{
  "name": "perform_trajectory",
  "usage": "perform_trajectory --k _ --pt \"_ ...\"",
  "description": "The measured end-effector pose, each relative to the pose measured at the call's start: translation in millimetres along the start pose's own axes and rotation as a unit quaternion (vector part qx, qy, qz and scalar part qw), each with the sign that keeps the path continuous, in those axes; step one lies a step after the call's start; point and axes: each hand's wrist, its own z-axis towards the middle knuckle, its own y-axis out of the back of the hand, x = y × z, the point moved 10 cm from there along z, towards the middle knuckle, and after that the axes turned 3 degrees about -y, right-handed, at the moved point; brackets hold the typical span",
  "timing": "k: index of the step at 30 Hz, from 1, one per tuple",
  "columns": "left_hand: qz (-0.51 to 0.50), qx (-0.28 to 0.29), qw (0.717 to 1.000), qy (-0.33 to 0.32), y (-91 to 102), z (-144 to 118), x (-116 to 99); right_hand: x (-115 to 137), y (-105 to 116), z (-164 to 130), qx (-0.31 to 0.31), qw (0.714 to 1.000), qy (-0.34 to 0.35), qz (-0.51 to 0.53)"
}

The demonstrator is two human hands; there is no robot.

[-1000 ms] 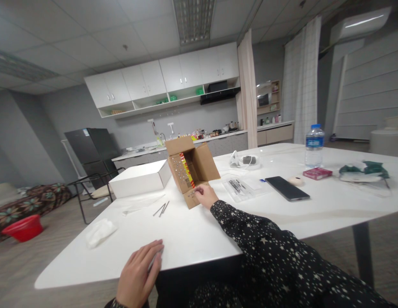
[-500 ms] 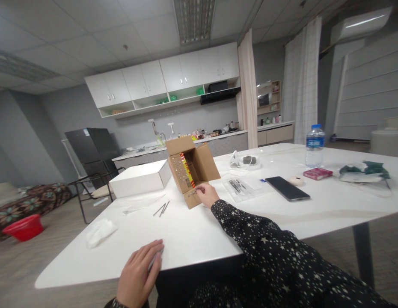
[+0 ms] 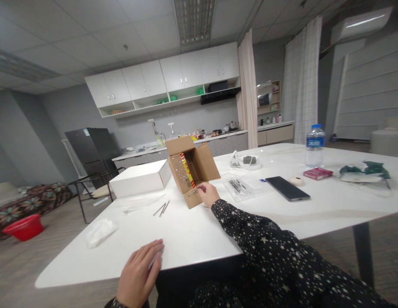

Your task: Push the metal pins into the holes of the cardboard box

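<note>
An open cardboard box [image 3: 206, 164] is tipped on the white table [image 3: 192, 237], its flaps spread. Small shiny bits dot its near side panel [image 3: 177, 167], and a red-and-yellow strip [image 3: 187, 170] runs along the edge of that panel. More small bits [image 3: 193, 193] lie on the lower flap. At that flap, the fingertips of my right hand [image 3: 208, 193] are pinched together; whatever they hold is too small to make out. My left hand [image 3: 140, 270] rests on the table's near edge, fingers extended side by side with the thumb apart, holding nothing visible.
Left of the box are thin metal rods [image 3: 162, 208], a crumpled white bag [image 3: 101, 233] and a white box [image 3: 139, 179]. To the right lie a clear packet [image 3: 240, 188], a phone [image 3: 287, 188], a pink box [image 3: 317, 173] and a water bottle [image 3: 315, 147].
My right hand has shifted very slightly at the lower flap, its fingers still pinched. My left hand and the cardboard box stay where they were.
</note>
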Motion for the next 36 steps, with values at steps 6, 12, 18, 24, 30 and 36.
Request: perform_trajectory --k 6,12,18,24,30,36 --pt "0.003 -0.005 1.000 0.000 2.0 1 0 -3 6 2 -0.026 1.000 -0.001 0.003" --pt "-0.005 -0.009 1.000 0.003 4.0 1 -1 -6 6 4 -0.027 1.000 0.002 -0.006" --pt "-0.001 -0.008 1.000 -0.002 3.9 2 -2 -3 -2 3 0.003 1.000 0.011 0.005" --pt "0.006 -0.006 1.000 -0.005 2.7 2 -2 4 1 0 -0.006 0.999 0.033 0.017" --pt "0.003 -0.007 1.000 -0.002 2.6 0 -1 7 -2 0 0.000 0.997 0.073 0.012" --pt "0.002 -0.008 1.000 -0.002 2.2 0 -1 12 -3 0 -0.006 0.994 0.111 -0.013"
